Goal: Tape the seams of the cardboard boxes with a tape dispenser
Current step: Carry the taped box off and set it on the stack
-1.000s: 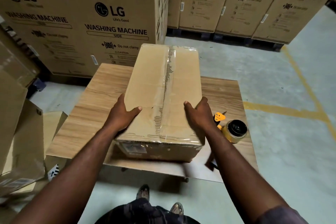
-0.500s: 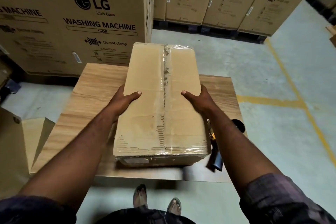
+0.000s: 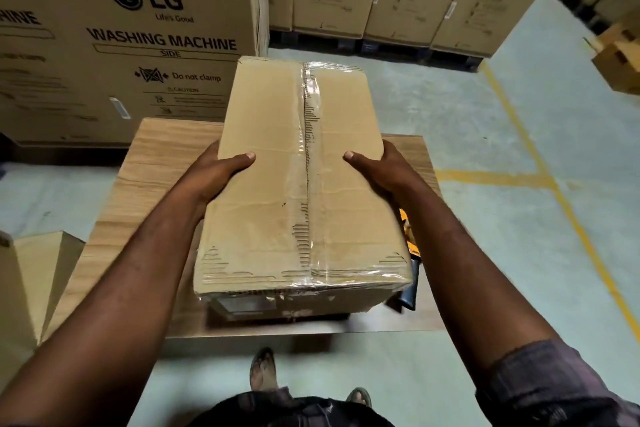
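Your left hand [image 3: 214, 173] and right hand [image 3: 384, 170] grip the long brown cardboard box [image 3: 273, 218] by its sides, thumbs on top, apparently to carry it off the pale wooden counter [image 3: 156, 163]; seam taped.

1. A long taped brown cardboard box [image 3: 277, 184] blocks the middle of the light wood-grain tabletop [image 3: 156, 156]. The left hand [image 3: 214, 173] and right hand [image 3: 384, 170] grip its long sides.
2. Bare tabletop lies open left of the box.
3. A yellow-and-black tape dispenser [image 3: 410, 246] crowds the narrow right strip, partly hidden under the right forearm.
4. A tall printed washing-machine carton [image 3: 138, 45] walls off the table's far left edge.
5. The pale green concrete floor [image 3: 519, 218] right of the table is passable.
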`<action>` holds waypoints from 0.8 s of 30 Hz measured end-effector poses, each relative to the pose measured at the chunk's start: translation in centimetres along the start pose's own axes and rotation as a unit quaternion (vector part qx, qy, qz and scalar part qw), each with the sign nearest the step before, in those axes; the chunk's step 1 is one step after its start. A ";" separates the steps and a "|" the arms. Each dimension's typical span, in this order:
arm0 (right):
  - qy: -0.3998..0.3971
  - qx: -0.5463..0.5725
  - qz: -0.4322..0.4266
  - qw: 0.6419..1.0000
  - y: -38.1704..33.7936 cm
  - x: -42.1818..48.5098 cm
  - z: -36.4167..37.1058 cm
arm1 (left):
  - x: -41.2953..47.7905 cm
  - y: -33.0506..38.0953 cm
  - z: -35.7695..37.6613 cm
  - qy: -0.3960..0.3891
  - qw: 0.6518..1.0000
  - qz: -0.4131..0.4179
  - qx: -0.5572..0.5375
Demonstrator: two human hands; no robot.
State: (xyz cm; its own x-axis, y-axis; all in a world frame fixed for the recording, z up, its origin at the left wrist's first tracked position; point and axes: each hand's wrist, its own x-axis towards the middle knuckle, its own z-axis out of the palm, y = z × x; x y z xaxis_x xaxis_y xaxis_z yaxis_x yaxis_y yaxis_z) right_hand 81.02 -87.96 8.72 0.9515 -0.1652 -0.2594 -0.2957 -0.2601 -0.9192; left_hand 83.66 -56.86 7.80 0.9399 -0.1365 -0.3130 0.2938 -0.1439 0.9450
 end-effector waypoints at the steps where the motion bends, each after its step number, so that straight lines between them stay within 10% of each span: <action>1: -0.004 0.001 -0.001 1.000 -0.6 -0.4 -0.7 | -0.5 0.8 0.3 -0.003 1.000 0.003 0.002; 24: -0.037 0.002 -0.045 0.998 6.4 -16.7 -29.9 | -22.8 7.4 28.9 0.029 0.997 0.056 0.046</action>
State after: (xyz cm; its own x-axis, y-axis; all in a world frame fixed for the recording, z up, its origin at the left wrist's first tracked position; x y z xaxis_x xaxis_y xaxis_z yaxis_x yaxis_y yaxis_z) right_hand 60.75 -115.27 16.04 0.9780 -0.0703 -0.1966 -0.2083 -0.2678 -0.9407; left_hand 59.33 -83.08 19.16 0.9754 -0.0997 -0.1966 0.1711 -0.2198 0.9604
